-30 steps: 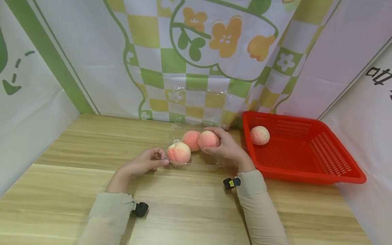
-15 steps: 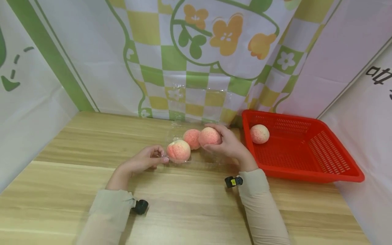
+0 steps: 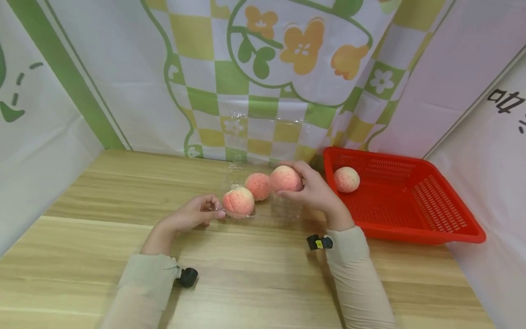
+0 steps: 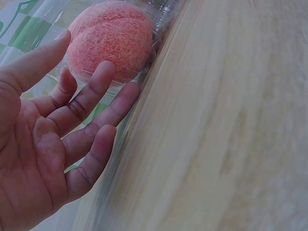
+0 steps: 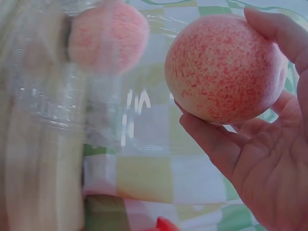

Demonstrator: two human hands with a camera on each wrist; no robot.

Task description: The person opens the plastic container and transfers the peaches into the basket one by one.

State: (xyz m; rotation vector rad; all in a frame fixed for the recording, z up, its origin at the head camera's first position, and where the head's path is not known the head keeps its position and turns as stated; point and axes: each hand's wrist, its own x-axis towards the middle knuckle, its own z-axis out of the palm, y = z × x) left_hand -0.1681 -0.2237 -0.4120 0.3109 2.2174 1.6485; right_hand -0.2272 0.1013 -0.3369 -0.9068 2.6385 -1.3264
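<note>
My right hand [image 3: 314, 189] grips a pink-and-cream peach [image 5: 224, 70], thumb on one side and fingers curled under the other. This peach is held over the right part of an open clear plastic box [image 3: 287, 211]. Two more peaches are in the box: a pale-topped one [image 3: 239, 202] at the front left and a pinker one [image 3: 257, 186] behind it. At the box's left front corner, my left hand [image 3: 193, 213] holds the rim between thumb and fingers. The left wrist view shows its other fingers loosely bent beside the peach [image 4: 110, 41].
A red plastic basket [image 3: 415, 235] stands at the right of the wooden table [image 3: 246, 278], with one peach [image 3: 347, 179] at its left end. The box's clear lid [image 3: 271, 128] stands up against the checked cloth [image 3: 201, 41] behind.
My right hand has lifted its peach slightly and shifted right, opening a gap from the pinker peach. My left hand has stayed at the box's corner.
</note>
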